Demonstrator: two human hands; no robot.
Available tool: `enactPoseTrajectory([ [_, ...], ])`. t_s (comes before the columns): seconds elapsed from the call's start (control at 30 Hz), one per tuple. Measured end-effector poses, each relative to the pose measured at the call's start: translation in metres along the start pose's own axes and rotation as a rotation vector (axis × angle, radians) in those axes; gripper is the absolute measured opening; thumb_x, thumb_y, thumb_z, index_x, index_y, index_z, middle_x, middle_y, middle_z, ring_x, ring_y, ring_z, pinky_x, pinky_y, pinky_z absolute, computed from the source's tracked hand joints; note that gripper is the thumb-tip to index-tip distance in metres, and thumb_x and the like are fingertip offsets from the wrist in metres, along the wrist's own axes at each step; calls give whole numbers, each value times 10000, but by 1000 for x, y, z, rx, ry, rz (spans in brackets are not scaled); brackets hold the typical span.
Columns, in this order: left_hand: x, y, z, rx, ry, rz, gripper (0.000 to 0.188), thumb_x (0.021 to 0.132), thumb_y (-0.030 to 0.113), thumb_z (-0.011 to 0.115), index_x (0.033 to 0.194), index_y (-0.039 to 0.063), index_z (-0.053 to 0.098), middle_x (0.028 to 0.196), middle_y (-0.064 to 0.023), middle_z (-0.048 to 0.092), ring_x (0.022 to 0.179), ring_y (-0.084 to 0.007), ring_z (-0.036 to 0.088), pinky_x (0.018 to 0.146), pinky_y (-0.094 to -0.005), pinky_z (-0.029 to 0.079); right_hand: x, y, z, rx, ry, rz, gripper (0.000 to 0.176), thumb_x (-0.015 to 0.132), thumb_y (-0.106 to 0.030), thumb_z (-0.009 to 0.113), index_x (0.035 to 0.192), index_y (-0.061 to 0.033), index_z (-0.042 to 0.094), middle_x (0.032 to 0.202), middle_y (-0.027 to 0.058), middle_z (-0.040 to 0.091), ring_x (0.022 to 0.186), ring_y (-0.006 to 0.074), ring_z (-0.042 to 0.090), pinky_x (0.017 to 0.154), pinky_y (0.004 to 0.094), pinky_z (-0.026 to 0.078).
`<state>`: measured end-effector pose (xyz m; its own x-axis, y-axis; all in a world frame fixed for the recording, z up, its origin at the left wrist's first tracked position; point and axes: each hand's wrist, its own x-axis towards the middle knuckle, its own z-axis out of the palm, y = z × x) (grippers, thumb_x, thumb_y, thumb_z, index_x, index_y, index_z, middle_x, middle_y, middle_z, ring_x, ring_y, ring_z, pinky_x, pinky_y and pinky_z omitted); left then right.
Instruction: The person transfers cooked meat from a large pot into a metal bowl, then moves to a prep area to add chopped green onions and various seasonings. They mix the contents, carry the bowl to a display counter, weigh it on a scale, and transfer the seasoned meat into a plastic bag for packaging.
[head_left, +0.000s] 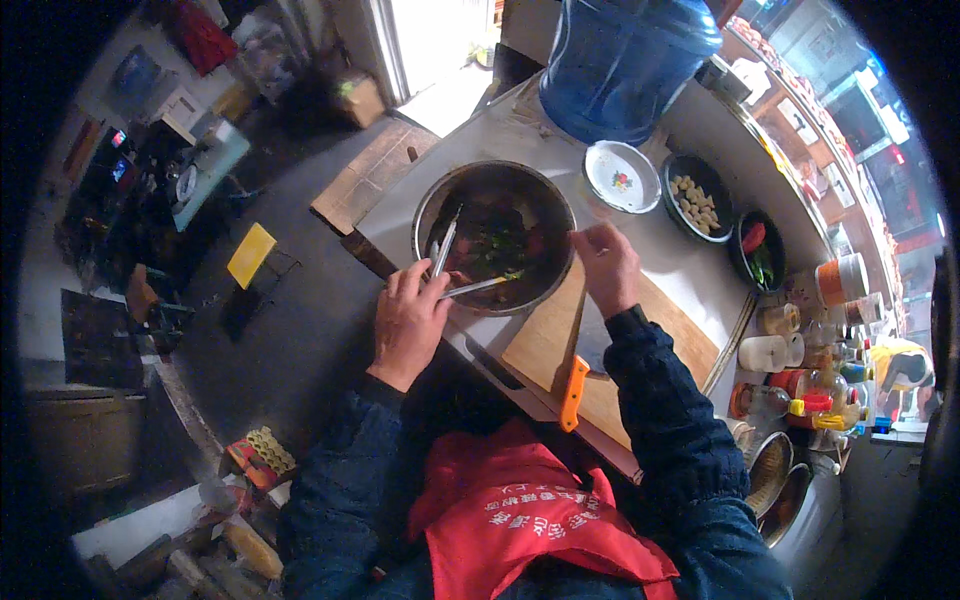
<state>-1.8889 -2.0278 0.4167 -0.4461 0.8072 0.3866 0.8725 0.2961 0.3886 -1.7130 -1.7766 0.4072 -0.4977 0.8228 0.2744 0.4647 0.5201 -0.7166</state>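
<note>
A large round metal pot (491, 300) stands on the counter, holding dark contents with chopped green leaves on top. My left hand (414, 311) is at its near left rim, closed on a pair of metal tongs (448, 244) whose two arms spread apart over the pot. At the pot's right rim is my right hand (609, 262), its fingers curled together; whether they pinch anything cannot be made out. Beneath my right forearm, a kitchen knife with an orange handle (574, 394) lies on a wooden cutting board (671, 315), its blade partly hidden by my sleeve.
Behind the pot stand a blue water-cooler bottle (626, 67) and a white enamel dish (622, 178). To the right are a bowl of garlic cloves (696, 204), a bowl with red and green peppers (757, 255), and several jars and bottles (814, 390). A yellow stool (251, 255) stands on the floor at left.
</note>
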Motion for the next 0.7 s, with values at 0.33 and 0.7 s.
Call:
enactPoseTrajectory([
  [0.33,68,-41,-26,-17,-320,171,219,803,128,773,943,29,637,1060,-146,603,985,-379,638,844,-464,535,34,30,-12,887,-659,654,259,1001,-164,604,1200,2,597,1167,115,682,1005,223,707,925,373,586],
  [0.7,99,18,-43,379,-527,122,793,804,651,716,1091,-77,585,977,-216,690,852,-358,718,708,-433,580,-29,3,-6,829,-695,610,209,964,-153,623,1097,7,634,1007,83,670,902,180,680,818,326,591],
])
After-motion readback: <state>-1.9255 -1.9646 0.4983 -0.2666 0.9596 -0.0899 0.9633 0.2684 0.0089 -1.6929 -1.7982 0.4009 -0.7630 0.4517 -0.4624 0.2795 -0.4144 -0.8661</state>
